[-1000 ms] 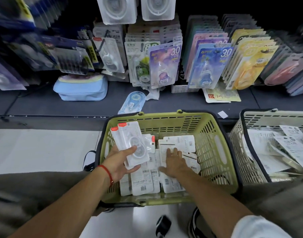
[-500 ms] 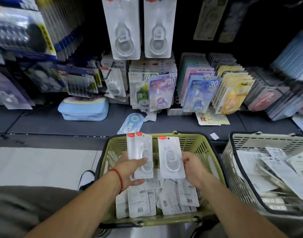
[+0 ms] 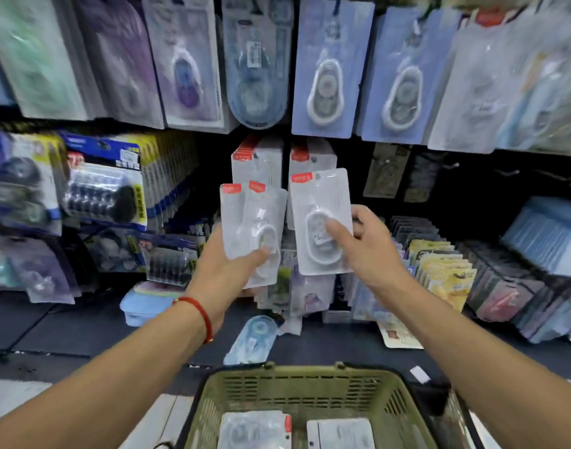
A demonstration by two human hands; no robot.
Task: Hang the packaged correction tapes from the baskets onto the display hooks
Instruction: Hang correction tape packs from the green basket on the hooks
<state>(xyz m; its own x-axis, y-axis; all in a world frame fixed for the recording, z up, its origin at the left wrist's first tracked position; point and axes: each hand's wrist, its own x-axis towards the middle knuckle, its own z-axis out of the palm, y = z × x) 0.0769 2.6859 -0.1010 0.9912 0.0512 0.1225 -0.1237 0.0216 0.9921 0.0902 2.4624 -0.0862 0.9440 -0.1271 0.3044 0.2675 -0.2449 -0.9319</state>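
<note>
Shelving (image 3: 423, 176) of hanging stationery fills the upper frame; the green basket (image 3: 404, 403) at bottom centre holds more packs. At mid-frame my left hand (image 3: 227, 270) grips a small stack of correction tape packs (image 3: 253, 228), thumb across the blister. My right hand (image 3: 366, 251) pinches a single pack (image 3: 319, 222), raised just before two matching rows (image 3: 289, 160). I should probably tilt its red-tabbed top toward the hook, which I cannot make out, and slide it on squarely.
</note>
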